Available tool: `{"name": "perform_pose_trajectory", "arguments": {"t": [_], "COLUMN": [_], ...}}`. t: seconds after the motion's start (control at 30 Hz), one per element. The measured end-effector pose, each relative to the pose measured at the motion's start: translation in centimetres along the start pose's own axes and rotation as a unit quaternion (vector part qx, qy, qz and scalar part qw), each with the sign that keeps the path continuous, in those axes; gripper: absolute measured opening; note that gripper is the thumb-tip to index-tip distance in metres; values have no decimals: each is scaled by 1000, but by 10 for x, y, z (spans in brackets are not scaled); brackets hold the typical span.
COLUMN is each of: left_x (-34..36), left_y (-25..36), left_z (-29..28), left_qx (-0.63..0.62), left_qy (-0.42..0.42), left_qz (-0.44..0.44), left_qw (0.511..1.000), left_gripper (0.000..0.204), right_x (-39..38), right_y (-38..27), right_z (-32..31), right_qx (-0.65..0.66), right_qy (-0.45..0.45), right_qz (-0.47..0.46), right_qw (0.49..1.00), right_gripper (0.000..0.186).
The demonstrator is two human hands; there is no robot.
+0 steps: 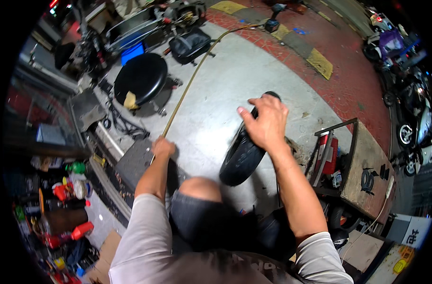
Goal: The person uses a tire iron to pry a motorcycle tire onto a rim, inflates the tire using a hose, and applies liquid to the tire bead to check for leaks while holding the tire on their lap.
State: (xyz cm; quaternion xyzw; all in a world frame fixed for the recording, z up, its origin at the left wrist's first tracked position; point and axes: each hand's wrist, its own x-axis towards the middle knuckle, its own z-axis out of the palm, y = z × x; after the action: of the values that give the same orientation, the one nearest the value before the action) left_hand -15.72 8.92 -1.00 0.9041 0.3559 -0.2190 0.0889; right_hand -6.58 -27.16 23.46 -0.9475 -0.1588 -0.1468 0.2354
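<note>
A long yellow-brown hose point(193, 78) runs from far off on the pavement toward me. My left hand point(164, 147) is closed around its near end; whatever lies beyond the fist is mostly hidden. In front of my knees a black tyre point(244, 154) stands on its tread, leaning a little. Over its upper part lies my right hand point(268, 122), fingers stretched and thumb apart, seemingly touching the rubber. The palm side and the exact contact are out of sight.
A round black stool point(141, 78) stands left, beside a black bag-like item point(190, 45). To the right is a wooden-topped cart point(367, 163) with a red container point(326, 152). Bottles and tools clutter the lower left. Motorbikes point(417, 113) are parked far right.
</note>
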Motion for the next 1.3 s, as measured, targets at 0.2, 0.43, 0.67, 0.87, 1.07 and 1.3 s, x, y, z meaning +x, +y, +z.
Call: {"name": "perform_pose_trajectory", "arguments": {"t": [0.2,0.43,0.67,0.87,1.07,1.3], "left_x": [12,-84,-254,-410,-614,-553], "left_y": [5,81,-55,-402,-546,-586], "left_z": [-1,-229,-298,-163,28,119], "left_qx": [-193,-587,-688,-443,-130,170], "left_qy": [83,115,-36,186,-179,-174], "left_qz": [-14,227,422,-41,-292,-105], "left_qw": [978,769,590,876,930,964], "left_gripper": [46,38,35,59,57,33], "right_x": [12,18,7,-11,-10,-12], "right_y": [-14,-31,-49,-51,-12,8], "right_z": [-5,7,15,19,9,2], "right_qx": [32,29,8,15,13,66], "right_qy": [-37,-42,-35,33,-4,-21], "right_qz": [30,25,-11,-60,-36,-9], "right_qw": [998,998,999,998,999,998], "right_gripper": [42,41,34,24,26,28]}}
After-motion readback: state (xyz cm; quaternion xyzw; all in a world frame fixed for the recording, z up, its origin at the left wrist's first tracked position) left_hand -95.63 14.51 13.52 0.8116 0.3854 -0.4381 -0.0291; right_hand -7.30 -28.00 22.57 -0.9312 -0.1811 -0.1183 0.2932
